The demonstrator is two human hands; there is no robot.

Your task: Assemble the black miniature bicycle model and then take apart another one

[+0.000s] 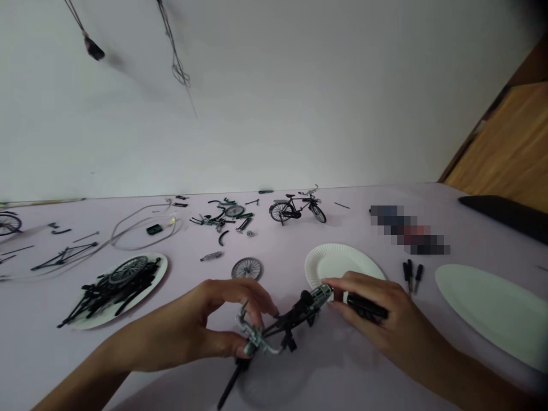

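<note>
left hand (222, 325) pinching model bicycle frame (286, 325), right hand (381, 308) gripping its rack, black tool handle (367, 306)

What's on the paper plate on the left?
Black bicycle parts lie heaped on the plate, with a spoked wheel on top; the heap covers the plate's middle, hiding anything beneath.

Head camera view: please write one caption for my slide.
Left hand and right hand hold a miniature bicycle frame near a paper plate.
</note>
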